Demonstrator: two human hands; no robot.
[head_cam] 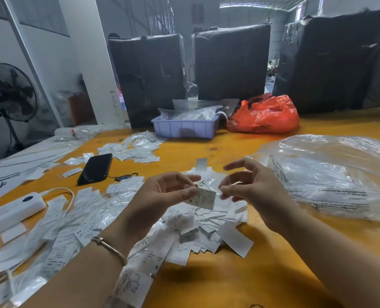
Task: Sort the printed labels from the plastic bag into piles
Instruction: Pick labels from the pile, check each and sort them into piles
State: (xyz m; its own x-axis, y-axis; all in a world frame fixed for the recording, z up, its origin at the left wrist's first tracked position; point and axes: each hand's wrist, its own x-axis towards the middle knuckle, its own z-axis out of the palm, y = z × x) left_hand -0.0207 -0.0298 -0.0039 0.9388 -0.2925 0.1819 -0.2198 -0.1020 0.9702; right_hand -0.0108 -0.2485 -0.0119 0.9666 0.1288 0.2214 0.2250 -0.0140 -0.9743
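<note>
My left hand (162,194) is raised over the table and pinches a small stack of white printed labels (203,198) marked M between thumb and fingers. My right hand (251,187) hovers just to the right of that stack, fingers loosely curled, its fingertips close to the stack's right edge; I cannot tell whether they touch it. Under both hands lies a loose heap of printed labels (198,232) with size marks such as XS and M. A large crumpled clear plastic bag (331,174) lies at the right.
On the yellow table (229,281) lie a black phone (95,168), a white power strip (11,212), more label piles at the left (73,218) and far centre (140,147). A blue tray (184,127), a red bag (264,115) and black wrapped bales (231,63) stand behind.
</note>
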